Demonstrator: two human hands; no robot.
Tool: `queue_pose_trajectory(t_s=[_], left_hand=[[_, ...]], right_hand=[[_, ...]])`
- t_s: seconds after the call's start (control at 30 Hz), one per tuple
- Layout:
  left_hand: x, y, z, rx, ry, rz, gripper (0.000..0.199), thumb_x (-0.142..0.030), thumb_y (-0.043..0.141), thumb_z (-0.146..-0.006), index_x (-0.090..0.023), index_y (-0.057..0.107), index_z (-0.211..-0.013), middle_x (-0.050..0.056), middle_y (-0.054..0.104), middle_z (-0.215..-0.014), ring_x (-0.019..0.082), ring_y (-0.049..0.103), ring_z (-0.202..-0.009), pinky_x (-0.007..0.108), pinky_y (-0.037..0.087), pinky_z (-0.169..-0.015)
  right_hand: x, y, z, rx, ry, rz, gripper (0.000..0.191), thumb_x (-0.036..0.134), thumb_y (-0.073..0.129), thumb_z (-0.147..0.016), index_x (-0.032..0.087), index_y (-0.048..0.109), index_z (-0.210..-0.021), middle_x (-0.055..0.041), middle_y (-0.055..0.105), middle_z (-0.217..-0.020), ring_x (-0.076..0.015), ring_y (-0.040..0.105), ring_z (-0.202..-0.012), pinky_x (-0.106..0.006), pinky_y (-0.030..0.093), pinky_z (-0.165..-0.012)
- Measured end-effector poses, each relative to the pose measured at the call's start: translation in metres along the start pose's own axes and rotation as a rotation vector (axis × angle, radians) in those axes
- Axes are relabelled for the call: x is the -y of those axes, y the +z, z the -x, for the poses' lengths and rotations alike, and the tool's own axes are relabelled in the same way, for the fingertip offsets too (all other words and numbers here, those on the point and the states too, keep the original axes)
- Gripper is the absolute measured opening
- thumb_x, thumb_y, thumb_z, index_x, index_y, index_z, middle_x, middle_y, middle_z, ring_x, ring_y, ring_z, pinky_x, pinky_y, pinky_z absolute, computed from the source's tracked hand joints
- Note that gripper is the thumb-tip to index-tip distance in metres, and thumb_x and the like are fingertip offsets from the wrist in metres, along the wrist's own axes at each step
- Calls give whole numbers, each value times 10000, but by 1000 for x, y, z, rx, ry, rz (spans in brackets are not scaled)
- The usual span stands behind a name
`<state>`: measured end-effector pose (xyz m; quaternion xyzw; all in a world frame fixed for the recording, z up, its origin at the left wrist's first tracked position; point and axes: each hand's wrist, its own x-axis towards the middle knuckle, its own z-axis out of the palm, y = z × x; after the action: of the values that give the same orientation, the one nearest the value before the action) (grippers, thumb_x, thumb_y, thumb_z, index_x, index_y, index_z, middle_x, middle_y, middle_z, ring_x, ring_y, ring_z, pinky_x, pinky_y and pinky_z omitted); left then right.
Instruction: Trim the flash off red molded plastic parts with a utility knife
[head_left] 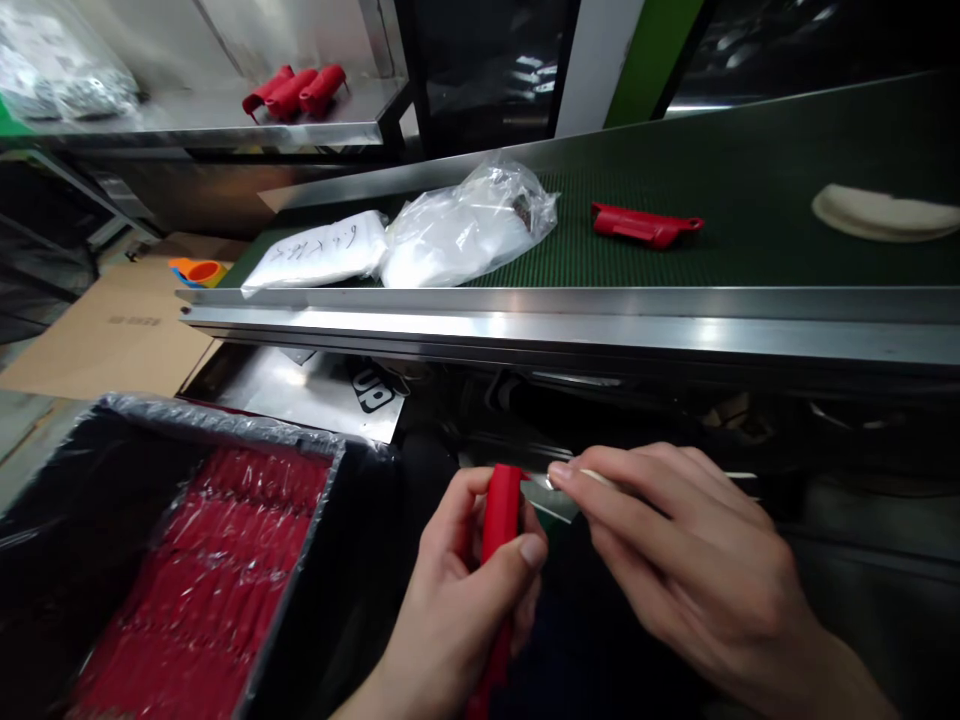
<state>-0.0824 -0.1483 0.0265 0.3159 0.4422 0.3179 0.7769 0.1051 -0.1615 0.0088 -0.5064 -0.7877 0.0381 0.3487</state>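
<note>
My left hand [469, 590] is wrapped round a long red plastic part [502, 505], its thumb pressed along the near side. The part stands roughly upright, and its lower end runs down out of view. Just to the right, my right hand [686, 550] pinches a slim trimming knife [596, 478] with a pale handle, mostly hidden by the fingers. Its metal blade points left, close to the red part's upper edge; whether they touch I cannot tell. A similar red part [645, 227] lies on the green conveyor belt [742, 260] beyond my hands.
A metal rail [525, 312] edges the belt. White packets in a clear bag [469, 235] and a cream curved piece [881, 215] lie there. A plastic-lined box [300, 580] at left holds rows of red parts. Three red parts [292, 92] rest on a metal shelf [187, 135].
</note>
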Motion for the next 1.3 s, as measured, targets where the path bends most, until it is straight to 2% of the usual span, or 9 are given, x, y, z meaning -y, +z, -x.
queue_pose_trajectory(t_s=[0.1,0.17,0.27,0.43,0.67,0.8,1.0,1.2,1.3], left_hand=[[3,-3,4,120,11,127,229,-330,687,-855,-233,511,-964,-25,610,-867,2,439,-427,97,337,-381],[4,-4,4,163,-4,177,206,-312,676,-867,-229,517,-968,-22,615,-856,-4,440,-416,89,349,-379],[3,-4,1,173,-15,200,104,-274,608,-905,-214,534,-945,-28,587,-775,5,430,-409,94,373,-371],[-1,-6,-1,191,-47,258,100,-288,587,-909,-234,545,-981,-9,595,-902,25,482,-484,91,385,-381],[7,-11,-1,284,-46,343,132,-285,546,-931,-250,529,-1057,6,587,-951,25,501,-492,81,392,-376],[14,-13,-2,355,4,407,131,-267,504,-942,-235,532,-1066,16,584,-945,21,483,-473,78,388,-356],[16,-14,0,378,25,428,136,-248,462,-954,-228,534,-1068,27,596,-954,28,489,-493,75,391,-359],[16,-17,0,395,29,415,139,-251,485,-937,-240,542,-1063,24,600,-920,26,460,-441,78,342,-320],[18,-19,5,525,8,383,187,-232,656,-855,-199,552,-1007,31,618,-847,38,505,-482,105,410,-408]], right_hand=[[-5,0,1,-96,144,-9,380,29,591,-871,202,651,-1203,-59,680,-1099,-190,634,-975,-370,490,-837],[-2,-2,2,-114,195,-79,369,18,581,-875,194,653,-1192,-57,667,-1125,-175,627,-1016,-352,496,-884],[11,-5,3,-43,140,-147,387,10,563,-879,176,631,-1221,-71,647,-1137,-176,610,-1025,-348,494,-853],[24,-2,4,-46,109,-183,390,-11,564,-864,155,637,-1210,-90,637,-1130,-185,599,-1018,-362,488,-828],[26,3,4,-35,87,-176,385,14,559,-883,176,638,-1224,-90,643,-1135,-195,596,-1008,-371,484,-805],[27,4,2,-94,51,-193,375,-33,572,-846,130,662,-1172,-108,650,-1106,-205,603,-988,-367,482,-787],[27,4,1,-76,33,-194,378,-45,571,-839,98,662,-1176,-126,643,-1109,-207,594,-995,-363,478,-797],[24,4,6,-68,-4,-195,424,-45,581,-824,115,648,-1212,-119,648,-1106,-212,600,-970,-371,478,-767],[12,7,7,-113,82,-122,426,-6,603,-841,180,656,-1220,-75,677,-1108,-200,626,-972,-380,493,-829]])
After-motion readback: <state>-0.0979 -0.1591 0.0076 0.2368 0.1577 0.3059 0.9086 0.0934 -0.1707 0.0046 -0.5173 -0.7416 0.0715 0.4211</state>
